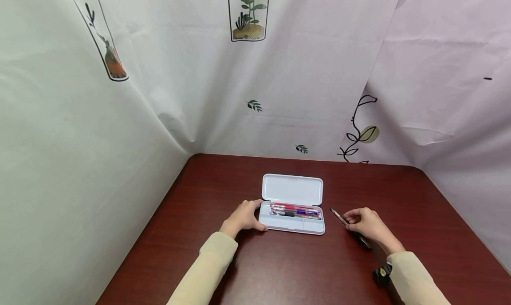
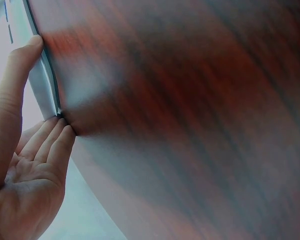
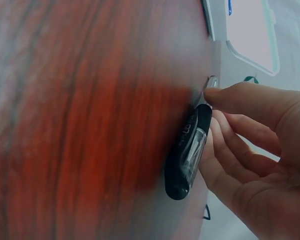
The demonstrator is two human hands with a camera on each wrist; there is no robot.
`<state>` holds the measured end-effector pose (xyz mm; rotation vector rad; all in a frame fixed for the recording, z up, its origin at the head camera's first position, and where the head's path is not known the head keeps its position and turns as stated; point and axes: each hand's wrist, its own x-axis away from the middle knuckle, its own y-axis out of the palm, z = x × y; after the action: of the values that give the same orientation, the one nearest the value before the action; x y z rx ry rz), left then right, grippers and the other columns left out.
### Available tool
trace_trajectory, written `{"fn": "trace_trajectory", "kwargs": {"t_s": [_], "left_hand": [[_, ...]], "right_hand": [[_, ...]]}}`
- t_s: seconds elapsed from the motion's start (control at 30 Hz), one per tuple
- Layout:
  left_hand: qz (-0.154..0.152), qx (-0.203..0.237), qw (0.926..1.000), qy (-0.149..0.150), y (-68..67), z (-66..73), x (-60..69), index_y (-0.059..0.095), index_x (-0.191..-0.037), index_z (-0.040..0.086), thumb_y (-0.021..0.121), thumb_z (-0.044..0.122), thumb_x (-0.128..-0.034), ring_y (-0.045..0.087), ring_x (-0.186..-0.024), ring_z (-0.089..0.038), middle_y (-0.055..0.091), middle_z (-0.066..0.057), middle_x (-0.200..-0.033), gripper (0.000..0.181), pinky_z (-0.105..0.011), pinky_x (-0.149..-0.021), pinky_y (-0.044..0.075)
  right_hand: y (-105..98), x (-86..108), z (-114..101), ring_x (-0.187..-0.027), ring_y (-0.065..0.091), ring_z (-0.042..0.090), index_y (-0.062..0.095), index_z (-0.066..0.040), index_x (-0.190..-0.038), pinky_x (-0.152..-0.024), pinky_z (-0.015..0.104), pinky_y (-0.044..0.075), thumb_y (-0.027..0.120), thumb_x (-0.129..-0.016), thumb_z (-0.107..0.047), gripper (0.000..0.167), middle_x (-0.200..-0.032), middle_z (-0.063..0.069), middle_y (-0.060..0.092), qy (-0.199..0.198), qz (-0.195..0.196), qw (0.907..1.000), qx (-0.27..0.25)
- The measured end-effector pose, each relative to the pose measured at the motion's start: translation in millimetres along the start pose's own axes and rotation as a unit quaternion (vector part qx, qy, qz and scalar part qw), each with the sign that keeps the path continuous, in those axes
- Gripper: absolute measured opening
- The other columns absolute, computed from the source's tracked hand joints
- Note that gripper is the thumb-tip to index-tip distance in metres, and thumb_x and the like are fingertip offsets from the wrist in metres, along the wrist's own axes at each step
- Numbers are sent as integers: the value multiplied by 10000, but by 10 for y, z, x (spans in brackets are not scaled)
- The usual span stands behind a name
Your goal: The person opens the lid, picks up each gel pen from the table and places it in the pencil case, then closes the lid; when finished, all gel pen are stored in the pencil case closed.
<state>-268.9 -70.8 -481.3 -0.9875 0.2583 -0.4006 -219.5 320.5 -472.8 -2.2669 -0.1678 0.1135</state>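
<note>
In the head view a white pencil case lies on the table with its lid raised at the back. Several pens, with red, blue and black parts, lie in its long compartment. My left hand holds the case's left end, thumb at the front corner and fingers at the back; the left wrist view shows the thumb against the case edge. To the right of the case, my right hand pinches a black pen with a clear part, close to the tabletop.
The dark red wooden table meets a white patterned cloth at its back and sides. A small black object sits by the right sleeve.
</note>
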Motion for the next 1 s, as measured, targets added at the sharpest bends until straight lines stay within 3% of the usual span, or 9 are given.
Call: {"fn": "trace_trajectory", "kwargs": {"t_s": [0.4, 0.67, 1.0], "left_hand": [[20, 46, 10000, 30, -11, -1, 8, 593, -1302, 61, 933, 326, -602, 619, -990, -212, 677, -90, -1169, 822, -386, -925, 501], [12, 70, 10000, 7, -4, -1, 11, 598, -1296, 67, 933, 308, -607, 621, -993, -209, 678, -86, -1168, 803, -384, -930, 501], [13, 50, 10000, 28, -4, 4, 4, 594, -1301, 66, 933, 314, -608, 616, -986, -207, 676, -84, -1168, 811, -381, -929, 499]], "right_hand": [[40, -27, -12, -714, 599, 106, 713, 33, -949, -612, 219, 487, 729, -725, 24, 225, -826, 48, 689, -45, 44, 10000, 26], [58, -26, -46, -762, 614, 139, 713, 0, -977, -638, 225, 504, 709, -771, 28, 208, -862, 61, 690, 121, 124, 9992, -372], [17, -41, -118, -770, 595, 125, 718, -46, -980, -649, 224, 485, 710, -789, -19, 193, -856, 33, 681, -54, 336, 9993, -141]]}}
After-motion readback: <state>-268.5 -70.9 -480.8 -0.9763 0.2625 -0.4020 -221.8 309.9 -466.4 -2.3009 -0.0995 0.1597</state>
